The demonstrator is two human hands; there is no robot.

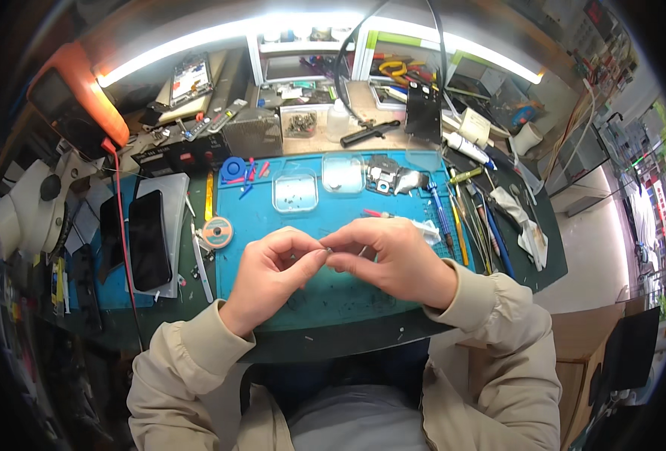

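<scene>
Above the near half of the blue work mat (254, 218), my left hand (274, 272) and my right hand (397, 259) meet fingertip to fingertip. Both pinch a tiny dark part (328, 250) between thumb and forefinger; its kind is too small to make out. Just beyond the hands, a clear square tray (295, 209) holds several small dark bits. Beside it stands a second clear tray (343, 189). Dismantled dark and silver parts (385, 180) lie to the right of the trays. A spool (217, 232) with a copper-coloured label sits left of my left hand.
A black phone (150, 240) rests on the left, with an orange multimeter (77, 98) behind it. Screwdrivers and tweezers (483, 225) crowd the right side. At the back are a white bottle (338, 120) and a black handled tool (370, 134). A red cable (124, 248) runs down the left.
</scene>
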